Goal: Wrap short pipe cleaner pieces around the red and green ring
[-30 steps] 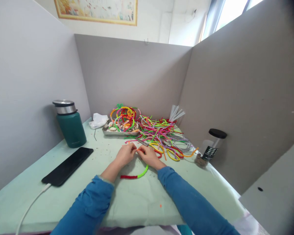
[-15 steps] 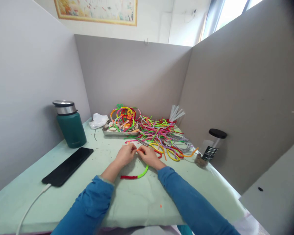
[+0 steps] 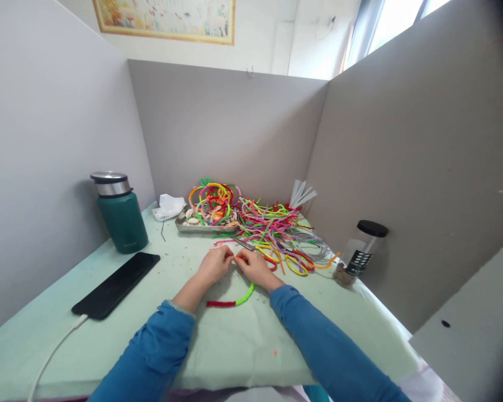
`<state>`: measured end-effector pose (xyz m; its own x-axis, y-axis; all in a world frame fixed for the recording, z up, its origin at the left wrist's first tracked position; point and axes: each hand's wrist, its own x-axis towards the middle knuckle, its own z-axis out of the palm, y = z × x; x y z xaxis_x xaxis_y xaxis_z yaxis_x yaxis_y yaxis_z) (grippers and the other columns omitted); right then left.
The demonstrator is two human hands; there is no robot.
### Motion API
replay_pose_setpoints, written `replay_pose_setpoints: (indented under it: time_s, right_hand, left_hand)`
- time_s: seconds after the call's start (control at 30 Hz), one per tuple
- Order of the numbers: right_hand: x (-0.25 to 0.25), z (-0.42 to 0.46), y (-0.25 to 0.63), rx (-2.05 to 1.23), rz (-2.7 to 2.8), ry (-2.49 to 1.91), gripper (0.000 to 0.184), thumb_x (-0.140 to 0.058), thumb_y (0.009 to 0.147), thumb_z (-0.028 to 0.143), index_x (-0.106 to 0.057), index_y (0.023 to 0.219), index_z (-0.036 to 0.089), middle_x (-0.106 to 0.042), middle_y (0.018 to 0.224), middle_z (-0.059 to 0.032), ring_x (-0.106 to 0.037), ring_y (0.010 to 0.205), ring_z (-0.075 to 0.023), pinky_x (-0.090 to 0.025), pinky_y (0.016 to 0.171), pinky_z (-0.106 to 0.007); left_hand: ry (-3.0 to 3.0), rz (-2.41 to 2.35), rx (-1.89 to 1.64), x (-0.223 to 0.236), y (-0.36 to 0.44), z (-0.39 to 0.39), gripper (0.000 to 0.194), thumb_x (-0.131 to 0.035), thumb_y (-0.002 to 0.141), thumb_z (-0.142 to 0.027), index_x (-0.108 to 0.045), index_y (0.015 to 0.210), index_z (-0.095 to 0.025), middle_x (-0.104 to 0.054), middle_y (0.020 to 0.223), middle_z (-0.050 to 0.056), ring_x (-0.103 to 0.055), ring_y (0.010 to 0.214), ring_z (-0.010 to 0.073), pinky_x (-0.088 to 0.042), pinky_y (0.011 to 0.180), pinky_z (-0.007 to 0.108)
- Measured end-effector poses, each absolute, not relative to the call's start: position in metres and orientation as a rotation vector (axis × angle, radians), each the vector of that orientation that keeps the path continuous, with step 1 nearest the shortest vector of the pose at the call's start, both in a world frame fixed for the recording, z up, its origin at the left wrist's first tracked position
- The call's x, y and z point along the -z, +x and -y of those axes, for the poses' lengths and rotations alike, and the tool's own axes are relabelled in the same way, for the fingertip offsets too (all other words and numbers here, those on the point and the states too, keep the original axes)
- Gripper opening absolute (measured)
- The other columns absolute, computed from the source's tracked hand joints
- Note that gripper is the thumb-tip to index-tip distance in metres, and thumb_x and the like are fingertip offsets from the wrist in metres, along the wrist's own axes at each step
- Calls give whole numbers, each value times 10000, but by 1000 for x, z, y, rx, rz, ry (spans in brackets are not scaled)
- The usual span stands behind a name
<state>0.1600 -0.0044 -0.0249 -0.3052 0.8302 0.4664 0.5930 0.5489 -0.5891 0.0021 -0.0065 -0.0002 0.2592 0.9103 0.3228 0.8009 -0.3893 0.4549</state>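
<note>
Pinching in head view: L hand [image 3: 216,264] & R hand [image 3: 254,269], fingertips almost meeting, both on an orange bit [image 3: 235,257]. Red-green strip [image 3: 235,303] on tabletop [image 3: 226,349], body side of hands; long axis curves, green end up to R hand (nearer), red end pointing L. Can't tell if joined to orange.
</note>
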Motion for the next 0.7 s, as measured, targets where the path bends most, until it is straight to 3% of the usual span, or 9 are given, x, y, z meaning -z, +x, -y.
replay_pose_setpoints:
  time_s: [0.23, 0.47, 0.7]
  right_hand:
    - [25, 5, 160, -391, 2017, -1155, 178, -485, 836, 296, -589, 758, 175, -592, 649, 7, -501, 604, -111, -299, 548, -204]
    - [24, 5, 160, -389, 2004, -1145, 176, -480, 836, 288, -588, 760, 172, -593, 660, 5, -492, 602, -111, -296, 551, -205]
    - [24, 5, 159, -389, 2000, -1137, 183, -482, 834, 291, -587, 748, 169, -585, 648, 10, -472, 580, -105, -281, 536, -206]
  left_hand:
    - [2350, -1576, -829, -2, 2, 7, 123, -513, 778, -181, -634, 794, -166, -667, 802, 41, -573, 732, 133, -371, 652, 225]
    - [2331, -1560, -909, 1, 2, 6, 141, -512, 768, -182, -593, 883, -177, -661, 850, 38, -581, 772, 147, -395, 681, 236]
    - [2370, -1569, -918, 2, 1, 6, 100, -508, 763, -183, -590, 821, -184, -651, 810, 27, -570, 748, 145, -388, 669, 238]
